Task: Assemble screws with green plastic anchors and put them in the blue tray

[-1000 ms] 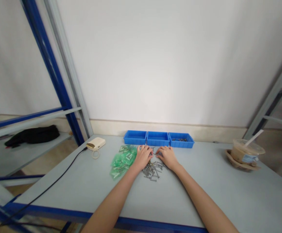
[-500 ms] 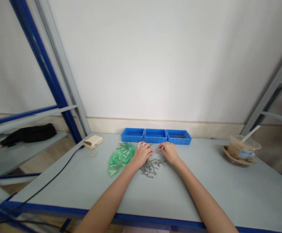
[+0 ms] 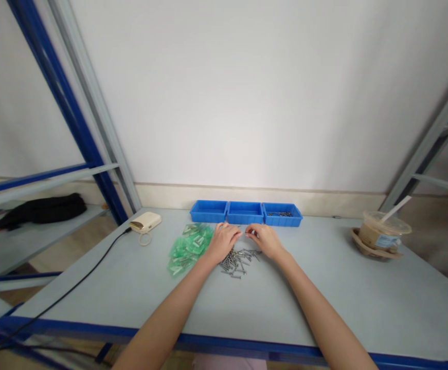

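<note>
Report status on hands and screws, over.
Left hand and right hand curled at far edge of screw pile, grip unclear. Green packets beside left hand. Blue trays just beyond.

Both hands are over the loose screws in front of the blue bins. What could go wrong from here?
The screws lie loose close beside the green bags; a sweep of the left hand could push some among them. The three blue bins look alike and only the rightmost bin shows small parts inside, so a piece from the right hand could land in the wrong one.
</note>
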Motion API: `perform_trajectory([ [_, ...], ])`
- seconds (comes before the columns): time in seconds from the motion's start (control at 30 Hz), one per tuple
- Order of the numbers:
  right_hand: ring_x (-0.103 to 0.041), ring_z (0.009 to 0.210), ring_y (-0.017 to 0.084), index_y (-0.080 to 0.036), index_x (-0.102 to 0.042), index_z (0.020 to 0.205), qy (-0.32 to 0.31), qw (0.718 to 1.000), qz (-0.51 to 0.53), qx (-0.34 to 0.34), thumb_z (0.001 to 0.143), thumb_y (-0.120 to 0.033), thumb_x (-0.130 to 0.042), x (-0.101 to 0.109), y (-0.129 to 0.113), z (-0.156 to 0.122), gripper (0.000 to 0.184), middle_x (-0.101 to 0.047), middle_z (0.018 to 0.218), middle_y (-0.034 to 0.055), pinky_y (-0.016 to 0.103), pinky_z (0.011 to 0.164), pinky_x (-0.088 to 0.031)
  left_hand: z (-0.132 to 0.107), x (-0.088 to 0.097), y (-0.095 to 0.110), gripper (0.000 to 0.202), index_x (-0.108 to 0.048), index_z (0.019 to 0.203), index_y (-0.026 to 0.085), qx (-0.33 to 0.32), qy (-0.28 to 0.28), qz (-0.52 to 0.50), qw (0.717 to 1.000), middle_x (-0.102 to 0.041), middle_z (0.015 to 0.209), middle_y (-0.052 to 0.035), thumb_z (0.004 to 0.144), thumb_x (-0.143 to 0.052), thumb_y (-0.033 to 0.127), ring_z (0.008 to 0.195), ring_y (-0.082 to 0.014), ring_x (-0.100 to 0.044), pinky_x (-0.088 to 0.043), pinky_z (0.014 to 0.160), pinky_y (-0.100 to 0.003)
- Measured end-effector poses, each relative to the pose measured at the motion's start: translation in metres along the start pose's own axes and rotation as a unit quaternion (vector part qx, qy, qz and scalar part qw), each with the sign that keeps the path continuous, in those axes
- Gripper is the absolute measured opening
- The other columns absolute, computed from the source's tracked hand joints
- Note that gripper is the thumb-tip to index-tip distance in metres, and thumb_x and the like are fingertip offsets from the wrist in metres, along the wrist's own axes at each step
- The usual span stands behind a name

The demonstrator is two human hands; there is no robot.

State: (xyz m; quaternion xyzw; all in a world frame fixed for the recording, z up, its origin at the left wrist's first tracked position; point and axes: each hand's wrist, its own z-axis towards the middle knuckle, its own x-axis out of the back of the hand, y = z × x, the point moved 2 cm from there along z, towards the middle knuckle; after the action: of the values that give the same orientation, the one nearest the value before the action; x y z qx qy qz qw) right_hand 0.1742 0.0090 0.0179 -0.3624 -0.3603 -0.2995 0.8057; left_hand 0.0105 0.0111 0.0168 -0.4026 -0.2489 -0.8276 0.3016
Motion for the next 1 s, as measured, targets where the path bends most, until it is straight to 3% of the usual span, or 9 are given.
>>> perform_trajectory([
  [0.13,-0.060,0.078,0.016,-0.021,-0.062,0.090,-0.011,1.000,-0.019,-0.007,0.087,-0.027,-0.046,0.001,-0.002,-0.001,0.017,-0.067,0.086,0.0021,0.024,0.067,-0.040,0.000,-0.001,-0.002,0.014,-0.059,0.088,0.021,-0.006,-0.005,-0.017,1.000,-0.064,0.085,-0.0001,0.088,-0.045,0.024,0.084,-0.0163,-0.051,-0.031,0.085,-0.033],
  [0.27,-0.061,0.076,0.015,-0.022,-0.062,0.097,-0.018,1.000,-0.025,-0.005,0.084,-0.030,-0.051,0.002,-0.005,-0.001,0.019,-0.067,0.089,0.0022,0.024,0.067,-0.041,0.002,0.000,-0.004,0.014,-0.059,0.083,0.020,0.018,0.002,-0.034,0.999,-0.064,0.083,0.0002,0.087,-0.046,0.022,0.082,-0.0159,-0.052,-0.031,0.085,-0.033],
  [0.53,-0.061,0.080,0.017,-0.022,-0.065,0.087,-0.016,0.999,-0.033,-0.003,0.088,-0.033,-0.044,0.003,-0.009,-0.001,0.023,-0.068,0.089,0.0019,0.024,0.067,-0.039,0.002,0.000,-0.002,0.013,-0.058,0.086,0.020,0.024,-0.005,-0.047,0.999,-0.063,0.086,0.0004,0.087,-0.045,0.022,0.084,-0.0153,-0.052,-0.033,0.083,-0.031],
  [0.7,-0.060,0.078,0.015,-0.021,-0.060,0.100,-0.021,0.999,-0.024,0.008,0.086,-0.035,-0.047,0.004,-0.013,-0.002,0.024,-0.067,0.088,0.0035,0.026,0.071,-0.038,0.002,0.000,-0.003,0.020,-0.058,0.080,0.019,0.020,-0.016,-0.035,0.999,-0.062,0.074,0.0014,0.089,-0.041,0.022,0.079,-0.0153,-0.052,-0.031,0.084,-0.032],
  [0.87,-0.060,0.075,0.015,-0.021,-0.062,0.090,-0.019,0.997,-0.070,0.013,0.084,-0.030,-0.052,0.004,-0.019,0.000,0.015,-0.068,0.083,0.0023,0.029,0.076,-0.033,0.002,0.001,-0.002,0.024,-0.056,0.075,0.018,0.023,-0.007,-0.007,1.000,-0.061,0.073,0.0011,0.090,-0.039,0.023,0.078,-0.0149,-0.051,-0.030,0.085,-0.033],
  [1.0,-0.060,0.079,0.016,-0.021,-0.064,0.089,-0.025,0.997,-0.071,0.008,0.089,-0.028,-0.044,0.004,-0.019,0.001,0.022,-0.068,0.086,0.0038,0.028,0.074,-0.032,0.001,0.001,-0.002,0.019,-0.055,0.082,0.018,0.020,0.001,0.001,1.000,-0.062,0.082,0.0003,0.090,-0.039,0.026,0.082,-0.0155,-0.051,-0.030,0.086,-0.033],
])
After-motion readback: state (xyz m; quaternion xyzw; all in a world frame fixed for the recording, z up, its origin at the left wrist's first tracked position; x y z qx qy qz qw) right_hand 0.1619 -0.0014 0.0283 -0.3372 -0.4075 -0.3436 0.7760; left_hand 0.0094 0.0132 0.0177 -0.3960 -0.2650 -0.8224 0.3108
